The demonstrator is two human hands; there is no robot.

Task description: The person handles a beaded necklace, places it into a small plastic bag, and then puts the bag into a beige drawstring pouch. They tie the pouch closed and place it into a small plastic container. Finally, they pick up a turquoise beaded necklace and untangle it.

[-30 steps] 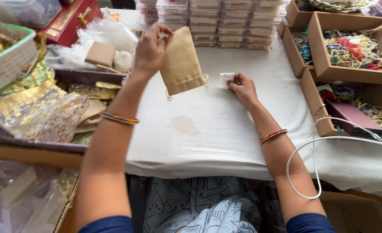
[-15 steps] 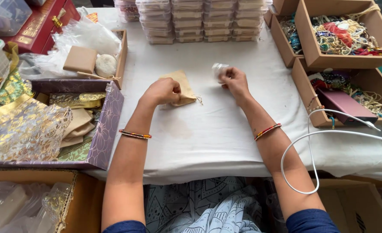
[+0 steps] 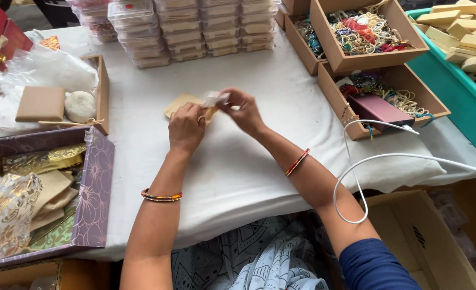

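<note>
Head view of two bare forearms reaching forward over a surface [image 3: 238, 161] draped in white cloth, each wrist ringed by a thin orange-red bangle. The left hand [image 3: 185, 128] lies palm down, knuckles up, its grip closed on the near edge of a flat tan fabric pouch [image 3: 180, 103] that rests on the cloth at the centre of the surface. The right hand [image 3: 243, 110] is angled inward toward the left, fingers curled; its grip is pinched shut on a small whitish wrapped item [image 3: 215, 98], held just above the pouch's right end. The two hands nearly touch.

At left, a purple floral-patterned box [image 3: 95, 188] holds gold-foil and beige pouches of soft, crinkled material. Beyond it, an open cardboard tray [image 3: 102, 91] contains a tan block and a round pale cake. Stacks of clear plastic containers [image 3: 189, 27] line the far edge. At right, brown cardboard boxes [image 3: 356, 59] hold tangled beaded jewellery, and a white cable [image 3: 356, 161] loops over the surface's edge.
</note>
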